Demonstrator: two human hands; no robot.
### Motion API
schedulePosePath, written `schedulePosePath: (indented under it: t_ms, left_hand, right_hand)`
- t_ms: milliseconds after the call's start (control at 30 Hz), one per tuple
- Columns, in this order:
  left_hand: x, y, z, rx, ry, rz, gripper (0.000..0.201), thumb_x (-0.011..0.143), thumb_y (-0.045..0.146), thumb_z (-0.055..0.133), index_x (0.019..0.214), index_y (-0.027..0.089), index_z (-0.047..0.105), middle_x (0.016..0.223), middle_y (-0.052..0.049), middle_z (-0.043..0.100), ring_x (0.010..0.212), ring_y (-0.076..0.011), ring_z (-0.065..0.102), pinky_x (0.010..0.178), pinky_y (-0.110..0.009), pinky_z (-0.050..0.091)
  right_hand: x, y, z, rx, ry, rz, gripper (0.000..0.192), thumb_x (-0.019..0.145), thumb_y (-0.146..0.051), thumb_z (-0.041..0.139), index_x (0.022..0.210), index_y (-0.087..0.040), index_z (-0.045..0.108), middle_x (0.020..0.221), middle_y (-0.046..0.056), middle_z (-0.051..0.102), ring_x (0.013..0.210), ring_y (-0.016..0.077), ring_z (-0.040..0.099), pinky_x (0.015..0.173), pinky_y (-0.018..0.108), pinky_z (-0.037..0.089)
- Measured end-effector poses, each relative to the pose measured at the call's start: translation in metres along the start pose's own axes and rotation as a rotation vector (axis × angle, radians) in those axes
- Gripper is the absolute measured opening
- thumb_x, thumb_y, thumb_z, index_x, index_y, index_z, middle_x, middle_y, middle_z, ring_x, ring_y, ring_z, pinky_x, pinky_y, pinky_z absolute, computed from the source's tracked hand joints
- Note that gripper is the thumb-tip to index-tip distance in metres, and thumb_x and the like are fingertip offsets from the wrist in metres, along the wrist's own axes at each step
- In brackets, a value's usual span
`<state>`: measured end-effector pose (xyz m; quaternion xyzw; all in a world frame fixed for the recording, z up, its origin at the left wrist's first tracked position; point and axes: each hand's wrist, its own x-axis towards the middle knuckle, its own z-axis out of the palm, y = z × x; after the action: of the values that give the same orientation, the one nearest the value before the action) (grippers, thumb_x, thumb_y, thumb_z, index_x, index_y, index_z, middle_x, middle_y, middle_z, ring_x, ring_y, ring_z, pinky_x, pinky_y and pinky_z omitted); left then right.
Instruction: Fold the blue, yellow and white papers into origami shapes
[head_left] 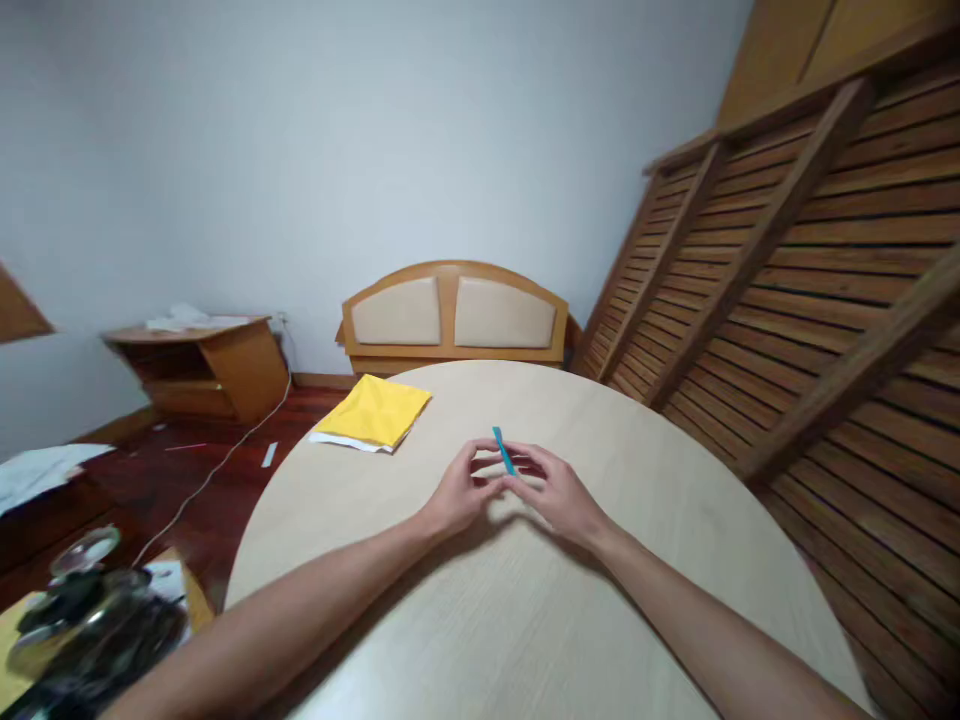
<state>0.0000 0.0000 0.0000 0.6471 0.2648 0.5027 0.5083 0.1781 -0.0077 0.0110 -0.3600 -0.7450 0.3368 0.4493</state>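
My left hand [459,490] and my right hand [556,492] meet over the middle of the round pale wooden table [675,560]. Between their fingertips they pinch a narrow blue paper strip [502,449], which stands tilted upward from the fingers. Both hands rest on or just above the tabletop, wrists apart, fingers curled toward each other.
A stack of yellow paper sheets [375,410] lies on the table's far left edge. Behind the table stands a wooden headboard [454,315] against the wall. Slatted wooden panels [810,280] lean at the right. A low wooden cabinet [202,365] and a cable are on the floor at left.
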Motion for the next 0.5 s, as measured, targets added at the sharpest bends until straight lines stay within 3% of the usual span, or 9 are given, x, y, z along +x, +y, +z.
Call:
schedulePosePath:
  t_ms: [300,500]
  left_hand:
    - [-0.0001,0.0068,-0.0022,0.051,-0.027,0.024,0.054,0.077,0.044,0.081,0.115,0.018,0.053,0.131,-0.017,0.057,0.115,-0.0282,0.061,0.080,-0.036,0.057]
    - [-0.0013,0.0049,-0.0038,0.083,-0.036,0.029,0.055,0.076,0.046,0.081,0.115,0.018,0.054,0.130,-0.017,0.058,0.117,-0.0295,0.060,0.080,-0.036,0.056]
  right_hand:
    - [0.0006,-0.0015,-0.0009,-0.007,0.050,-0.094,0.046,0.082,-0.037,0.076,0.125,-0.028,0.061,0.137,0.009,0.050,0.116,0.0237,0.061,0.103,0.045,0.051]
    - [0.0013,-0.0017,-0.0004,0.006,0.054,-0.067,0.056,0.078,-0.038,0.080,0.128,-0.027,0.056,0.138,0.010,0.053,0.114,0.0247,0.061,0.101,0.046,0.051]
